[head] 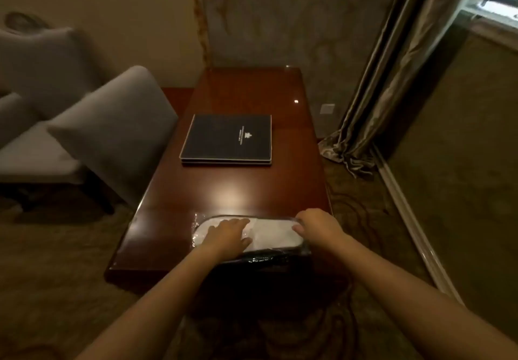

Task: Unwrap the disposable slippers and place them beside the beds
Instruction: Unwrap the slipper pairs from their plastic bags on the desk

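Observation:
A pack of white disposable slippers point(269, 236) in clear plastic wrap lies flat at the near end of the dark wooden table point(246, 188). My left hand point(227, 235) rests palm down on the left half of the pack, fingers spread. My right hand point(316, 228) curls over the pack's right end, fingers bent onto the wrap's edge. A dark band shows along the pack's near side. No bed is in view.
A black folder point(228, 138) lies in the middle of the table. A grey upholstered chair point(112, 132) stands left of the table. A curtain point(378, 79) hangs at the right, by a window. Patterned carpet surrounds the table.

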### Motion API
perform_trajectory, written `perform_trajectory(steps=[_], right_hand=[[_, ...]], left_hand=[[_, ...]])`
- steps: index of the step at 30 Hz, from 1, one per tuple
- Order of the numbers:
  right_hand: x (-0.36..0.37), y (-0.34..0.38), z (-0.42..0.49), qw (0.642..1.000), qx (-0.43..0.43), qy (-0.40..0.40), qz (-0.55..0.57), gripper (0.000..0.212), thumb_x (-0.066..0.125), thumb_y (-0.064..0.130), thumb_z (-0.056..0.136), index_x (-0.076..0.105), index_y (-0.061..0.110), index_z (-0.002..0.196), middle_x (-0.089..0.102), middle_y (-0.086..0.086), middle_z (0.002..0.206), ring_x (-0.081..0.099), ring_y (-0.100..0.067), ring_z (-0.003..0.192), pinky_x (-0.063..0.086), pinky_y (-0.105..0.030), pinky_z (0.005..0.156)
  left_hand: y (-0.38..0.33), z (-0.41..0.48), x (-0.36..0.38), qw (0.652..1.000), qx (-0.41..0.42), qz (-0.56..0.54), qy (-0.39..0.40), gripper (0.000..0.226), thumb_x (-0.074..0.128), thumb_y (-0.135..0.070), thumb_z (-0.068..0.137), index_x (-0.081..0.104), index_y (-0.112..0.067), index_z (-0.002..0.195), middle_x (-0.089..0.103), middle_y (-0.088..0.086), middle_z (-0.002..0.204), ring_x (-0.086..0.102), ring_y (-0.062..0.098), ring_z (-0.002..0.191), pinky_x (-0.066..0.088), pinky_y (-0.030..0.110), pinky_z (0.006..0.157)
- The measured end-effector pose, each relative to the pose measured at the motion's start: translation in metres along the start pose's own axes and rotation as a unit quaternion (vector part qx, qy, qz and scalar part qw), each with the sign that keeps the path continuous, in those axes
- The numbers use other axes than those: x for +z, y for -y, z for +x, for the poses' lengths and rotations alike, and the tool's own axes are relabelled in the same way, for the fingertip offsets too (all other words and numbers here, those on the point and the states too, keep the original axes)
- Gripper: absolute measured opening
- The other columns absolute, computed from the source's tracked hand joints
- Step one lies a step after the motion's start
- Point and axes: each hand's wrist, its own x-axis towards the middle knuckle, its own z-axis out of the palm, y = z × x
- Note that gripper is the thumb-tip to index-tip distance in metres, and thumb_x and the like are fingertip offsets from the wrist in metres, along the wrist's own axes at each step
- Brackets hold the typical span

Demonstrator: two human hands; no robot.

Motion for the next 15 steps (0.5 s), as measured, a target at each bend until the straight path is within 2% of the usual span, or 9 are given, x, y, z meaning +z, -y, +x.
perform_trajectory(steps=[3, 8, 11, 15], right_hand=[[0.017, -0.005, -0.003, 1.0, 0.01, -0.016, 0.004, 0.042, 0.05, 0.039, 0.091, 0.055, 0.014, 0.124, 0.059, -0.01, 0.118, 0.054, -0.026, 0.108, 0.051, -0.039, 0.089], [0.041, -0.011, -0.003, 0.997, 0.031, -0.058, 0.027, 0.047, 0.049, 0.036, 0.092, 0.047, 0.012, 0.132, 0.054, -0.01, 0.119, 0.048, -0.026, 0.112, 0.049, -0.038, 0.091], [0.05, -0.01, -0.003, 0.996, 0.032, -0.078, 0.036, 0.038, 0.049, 0.029, 0.093, 0.053, 0.008, 0.124, 0.056, -0.009, 0.115, 0.051, -0.023, 0.106, 0.049, -0.034, 0.085], [0.057, -0.007, -0.003, 0.991, 0.04, -0.119, 0.041, 0.026, 0.047, 0.017, 0.094, 0.06, 0.008, 0.114, 0.06, -0.007, 0.11, 0.055, -0.019, 0.099, 0.05, -0.029, 0.08]], left_hand=[[-0.006, 0.002, 0.015, 1.0, -0.022, 0.007, -0.018, 0.059, 0.044, -0.043, 0.092, 0.026, -0.026, 0.145, 0.038, 0.002, 0.15, 0.037, 0.027, 0.135, 0.035, 0.05, 0.106], [-0.008, 0.009, 0.029, 0.997, -0.048, 0.037, -0.056, 0.073, 0.051, -0.054, 0.084, 0.022, -0.026, 0.146, 0.038, 0.004, 0.146, 0.036, 0.027, 0.134, 0.035, 0.053, 0.105], [-0.011, 0.013, 0.029, 0.995, -0.05, 0.062, -0.053, 0.087, 0.059, -0.06, 0.075, 0.021, -0.028, 0.146, 0.035, 0.007, 0.144, 0.032, 0.028, 0.134, 0.029, 0.058, 0.107], [-0.015, 0.025, 0.027, 0.993, -0.026, 0.103, -0.053, 0.106, 0.063, -0.068, 0.066, 0.01, -0.028, 0.149, 0.015, 0.012, 0.156, 0.012, 0.03, 0.144, 0.006, 0.065, 0.113]])
